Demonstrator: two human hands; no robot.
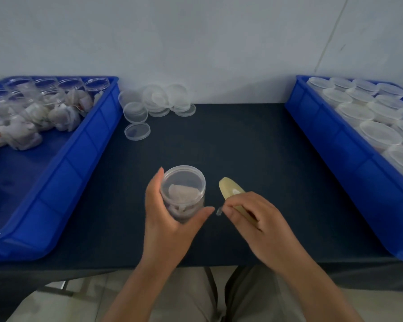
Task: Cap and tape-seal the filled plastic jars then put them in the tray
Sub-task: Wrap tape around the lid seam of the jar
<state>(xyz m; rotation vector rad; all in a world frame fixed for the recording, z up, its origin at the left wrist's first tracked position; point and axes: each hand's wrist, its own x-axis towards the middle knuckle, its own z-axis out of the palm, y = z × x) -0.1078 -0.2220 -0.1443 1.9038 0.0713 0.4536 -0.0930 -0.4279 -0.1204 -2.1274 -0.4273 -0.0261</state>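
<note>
A clear plastic jar with a cap on top and pale contents stands near the table's front middle. My left hand grips it from the left, thumb against its near side. To its right, my right hand holds a yellowish tape roll and pinches a short loose end of clear tape just beside my left thumb. The blue tray on the right holds several capped jars. The blue tray on the left holds several uncapped filled jars.
A heap of loose clear caps lies at the back of the dark table, next to the left tray. One cap lies apart, closer to me. A white wall stands behind the table. My knees show below the front edge.
</note>
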